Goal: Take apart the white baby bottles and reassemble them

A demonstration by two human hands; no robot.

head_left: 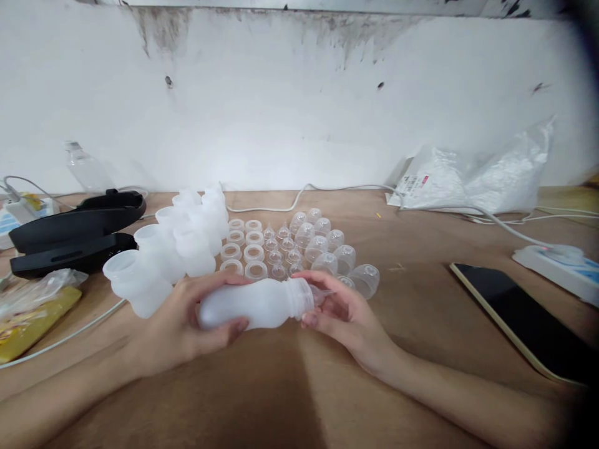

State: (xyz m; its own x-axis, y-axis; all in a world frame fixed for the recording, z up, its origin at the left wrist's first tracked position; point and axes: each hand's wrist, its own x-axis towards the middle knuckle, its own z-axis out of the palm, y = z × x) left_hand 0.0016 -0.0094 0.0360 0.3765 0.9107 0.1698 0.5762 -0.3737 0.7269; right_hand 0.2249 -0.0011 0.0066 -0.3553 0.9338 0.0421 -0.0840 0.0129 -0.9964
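A frosted white baby bottle (255, 304) lies sideways in the air above the table, its base to the left. My left hand (180, 327) is closed round the base end, thumb below and fingers over the top. At the other end, a screw ring (302, 298) sits on the neck, with a clear teat (321, 294) pointing right out of it. The thumb and fingers of my right hand (353, 318) close on the ring from both sides, partly hiding the teat. Just behind stand rows of loose rings (254, 252), clear teats (274, 257) and clear dome caps (316, 247).
Several white bottles without tops (159, 252) stand at the left, beside a black case (77, 224) and a yellow packet (37, 321). To the right lie a phone (519, 318), a power strip (559, 262) and a plastic bag (472, 178). A white cable (299, 198) runs along the wall.
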